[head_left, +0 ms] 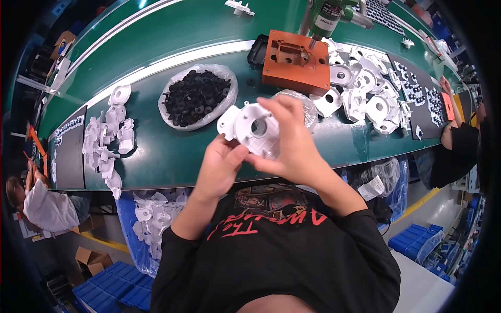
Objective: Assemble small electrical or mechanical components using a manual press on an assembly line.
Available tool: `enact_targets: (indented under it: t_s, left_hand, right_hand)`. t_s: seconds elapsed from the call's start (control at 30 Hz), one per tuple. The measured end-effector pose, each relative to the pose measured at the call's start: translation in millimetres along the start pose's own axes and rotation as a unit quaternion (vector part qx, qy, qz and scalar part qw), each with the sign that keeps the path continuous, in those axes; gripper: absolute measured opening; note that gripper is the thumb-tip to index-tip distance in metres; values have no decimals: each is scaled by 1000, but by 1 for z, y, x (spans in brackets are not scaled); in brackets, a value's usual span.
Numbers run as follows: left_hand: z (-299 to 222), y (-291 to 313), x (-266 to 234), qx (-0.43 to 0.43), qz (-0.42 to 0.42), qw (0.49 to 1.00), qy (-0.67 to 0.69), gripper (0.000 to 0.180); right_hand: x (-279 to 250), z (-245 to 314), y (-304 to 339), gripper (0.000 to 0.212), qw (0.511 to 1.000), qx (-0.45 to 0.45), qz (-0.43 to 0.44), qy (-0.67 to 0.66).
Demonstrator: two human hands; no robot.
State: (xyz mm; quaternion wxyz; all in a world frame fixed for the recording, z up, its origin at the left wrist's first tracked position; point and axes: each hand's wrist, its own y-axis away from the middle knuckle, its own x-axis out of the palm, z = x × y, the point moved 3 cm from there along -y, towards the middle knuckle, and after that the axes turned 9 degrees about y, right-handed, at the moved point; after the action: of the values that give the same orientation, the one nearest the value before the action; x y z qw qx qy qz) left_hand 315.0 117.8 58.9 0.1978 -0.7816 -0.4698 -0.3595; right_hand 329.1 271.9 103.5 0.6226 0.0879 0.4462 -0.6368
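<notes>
Both my hands hold one white plastic housing (249, 127) with a round hole, raised above the green bench (172, 151). My left hand (222, 167) supports it from below with thumb and fingers on its lower edge. My right hand (292, 143) grips it from the right, fingers curled over its top and face. Just behind it lies a clear bag of small black rubber parts (197, 96). An orange fixture block (293, 61) stands further back under a green powered screwdriver (327, 16).
A pile of white housings (365, 94) lies at the right, another pile (108, 136) at the left. Black trays (417, 94) hold small white parts. A blue bag of housings (148, 221) hangs below the bench edge. Other people work at both ends.
</notes>
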Motion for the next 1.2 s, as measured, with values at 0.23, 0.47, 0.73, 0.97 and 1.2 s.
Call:
enact_targets:
  t_s: [0.23, 0.47, 0.73, 0.97, 1.2]
  left_hand:
    - [-4, -3, -9, 120, -83, 988, -43, 40]
    - [-40, -24, -22, 198, -91, 974, -67, 18]
    - [-48, -80, 0, 291, -24, 863, -412, 16]
    - [-22, -158, 41, 374, 108, 666, -637, 16]
    - [3, -212, 44, 354, 162, 576, -719, 14]
  right_hand:
    - [4, -6, 9, 97, 998, -30, 9, -59]
    - [-31, -53, 0, 26, 990, 69, -95, 82]
    - [-15, -66, 5, 20, 976, 56, -101, 187]
    - [-12, -65, 8, 19, 963, 50, -151, 216]
    - [-13, -66, 2, 14, 955, 61, -149, 248]
